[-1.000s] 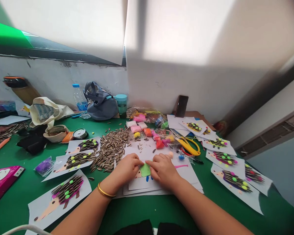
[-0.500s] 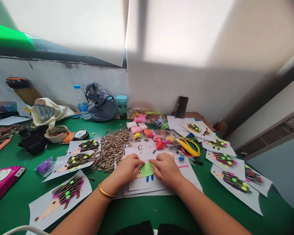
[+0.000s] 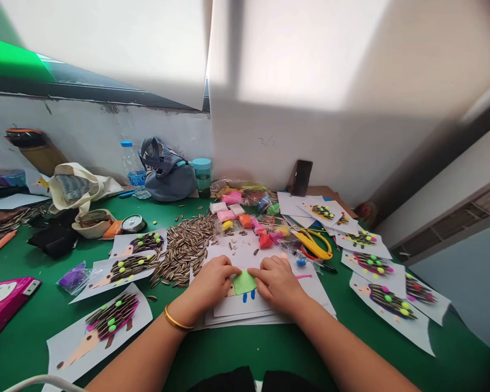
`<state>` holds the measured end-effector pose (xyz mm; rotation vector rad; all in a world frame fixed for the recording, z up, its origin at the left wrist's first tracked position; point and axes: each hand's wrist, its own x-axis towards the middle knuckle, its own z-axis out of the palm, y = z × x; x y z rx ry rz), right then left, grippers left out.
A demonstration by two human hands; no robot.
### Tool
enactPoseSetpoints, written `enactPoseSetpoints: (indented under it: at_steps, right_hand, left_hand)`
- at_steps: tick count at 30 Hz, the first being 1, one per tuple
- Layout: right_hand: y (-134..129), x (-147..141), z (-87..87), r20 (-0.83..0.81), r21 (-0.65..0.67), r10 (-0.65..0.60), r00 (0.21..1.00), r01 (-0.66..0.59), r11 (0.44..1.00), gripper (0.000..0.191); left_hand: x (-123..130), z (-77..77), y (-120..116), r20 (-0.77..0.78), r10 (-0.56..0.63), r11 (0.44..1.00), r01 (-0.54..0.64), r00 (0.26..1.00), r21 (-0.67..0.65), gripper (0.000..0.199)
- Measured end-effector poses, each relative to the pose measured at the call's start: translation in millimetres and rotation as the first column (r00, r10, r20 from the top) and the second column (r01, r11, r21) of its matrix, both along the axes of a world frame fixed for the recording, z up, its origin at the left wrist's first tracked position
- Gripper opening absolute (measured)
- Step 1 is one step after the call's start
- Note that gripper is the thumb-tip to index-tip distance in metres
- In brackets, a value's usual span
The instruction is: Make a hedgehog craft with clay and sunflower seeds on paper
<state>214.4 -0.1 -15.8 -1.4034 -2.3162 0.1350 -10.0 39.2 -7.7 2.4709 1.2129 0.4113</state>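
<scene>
Head camera is showing a person's two bare hands working over a green table. The left hand, with a gold-coloured bracelet at its wrist, is touching the upper left edge of a flat green patch with its index fingertip; the right hand is meeting the upper right edge in the same way. Each hand's other fingers are curling inward; whether either is pinching the patch or only pressing it cannot be told, since the undersides are hidden. The green patch is lying on a white sheet, between the hands, with two blue strips showing below it. Beyond the left hand, sunflower seeds are lying in a heap. Small coloured packets are lying beyond the sheet, and a yellow handle is lying beyond the right hand. Hedgehog pictures are lying on both sides.
</scene>
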Motion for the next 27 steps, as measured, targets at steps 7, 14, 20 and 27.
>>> enactPoseSetpoints:
  at_steps: [7, 14, 20, 27]
  right_hand:
    - [-18.0, 13.2, 3.1, -0.058, -0.01, 0.1, 0.993, -0.1, 0.995, 0.032]
    - [-27.6, 16.0, 1.2, -0.039, -0.001, 0.138, 0.99, -0.138, 0.99, 0.034]
    - [-27.2, 13.0, 4.7, -0.018, 0.023, 0.15, 0.989, -0.149, 0.989, 0.032]
    - [-26.9, 12.8, 3.4, -0.029, 0.048, 0.153, 0.988, -0.152, 0.987, 0.033]
  left_hand:
    - [-0.4, -4.0, 1.9, 0.026, -0.001, 1.0, 0.001, 1.0, 0.0, 0.044]
    - [0.1, -5.6, 3.1, 0.027, -0.006, 1.0, 0.006, 1.0, 0.008, 0.043]
    - [0.2, -4.7, 2.7, 0.027, -0.005, 1.0, 0.005, 1.0, 0.007, 0.043]
    - [0.4, -3.9, 1.6, 0.034, 0.003, 1.0, -0.003, 0.999, 0.003, 0.043]
